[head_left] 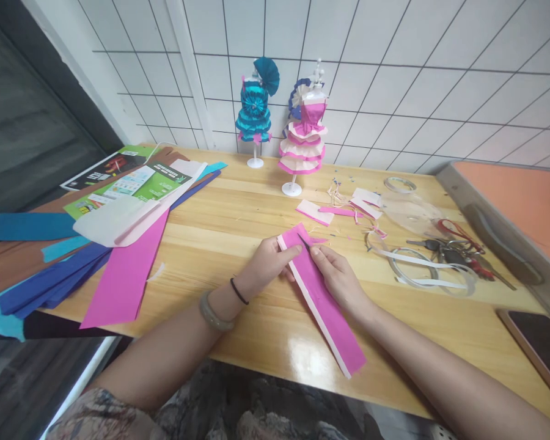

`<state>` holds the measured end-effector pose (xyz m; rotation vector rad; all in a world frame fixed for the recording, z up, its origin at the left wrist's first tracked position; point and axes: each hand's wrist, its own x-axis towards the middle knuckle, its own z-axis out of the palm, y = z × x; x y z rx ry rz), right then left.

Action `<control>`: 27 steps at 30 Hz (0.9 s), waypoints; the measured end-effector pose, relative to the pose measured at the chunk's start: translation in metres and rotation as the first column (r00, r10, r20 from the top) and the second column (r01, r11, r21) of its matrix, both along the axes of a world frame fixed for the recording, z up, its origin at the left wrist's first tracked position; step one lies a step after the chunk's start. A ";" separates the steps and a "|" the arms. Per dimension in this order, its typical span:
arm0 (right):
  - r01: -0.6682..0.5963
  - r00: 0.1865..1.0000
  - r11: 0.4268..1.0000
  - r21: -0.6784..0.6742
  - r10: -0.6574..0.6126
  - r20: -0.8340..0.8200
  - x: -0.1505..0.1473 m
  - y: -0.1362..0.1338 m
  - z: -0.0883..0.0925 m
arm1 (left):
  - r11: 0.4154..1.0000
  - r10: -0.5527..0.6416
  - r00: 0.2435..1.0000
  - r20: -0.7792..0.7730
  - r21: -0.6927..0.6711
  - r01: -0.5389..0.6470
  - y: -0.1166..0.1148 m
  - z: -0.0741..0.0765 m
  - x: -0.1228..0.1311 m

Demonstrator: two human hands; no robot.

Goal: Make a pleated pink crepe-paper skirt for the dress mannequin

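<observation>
A bright pink crepe-paper strip (327, 305) with a white band along its left edge slants over the wooden table toward me. Its far end is pinched between the thumb and fingers of my left hand (277, 256). My right hand (337, 272) is closed around a slim, dark, pointed tool (303, 242); I cannot tell whether it is scissors or tweezers. The tool's tip lies over the pink paper, close to my left thumb. Beyond the strip are white-and-pink paper scraps (314, 212) and a narrow pink piece (341, 211).
Two small dress stands, one teal (254, 116) and one pink and white (302, 140), stand by the tiled wall. Folded coloured papers (123, 281) cover the left side. Tape rolls (412, 267), keys (458, 253) and a phone (538, 348) lie on the right.
</observation>
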<state>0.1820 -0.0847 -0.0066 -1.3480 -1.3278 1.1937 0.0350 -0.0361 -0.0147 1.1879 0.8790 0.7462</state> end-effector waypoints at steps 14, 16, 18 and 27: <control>0.018 1.000 0.999 -0.036 -0.017 0.003 -0.003 -0.003 0.003 | 0.997 0.078 0.995 0.064 -0.009 -0.077 0.003 0.005 -0.001; 0.007 1.000 0.999 -0.043 -0.008 -0.005 -0.003 -0.002 0.002 | 0.998 0.069 0.995 0.065 -0.001 -0.069 0.002 0.004 0.000; 0.009 1.000 0.999 -0.037 -0.009 -0.002 -0.002 -0.002 0.001 | 0.998 0.063 0.996 0.065 0.011 -0.064 0.002 0.004 0.000; 0.012 1.000 1.000 -0.005 -0.012 0.009 -0.003 -0.001 0.003 | 0.996 0.023 1.000 0.017 0.084 -0.025 0.000 0.006 0.001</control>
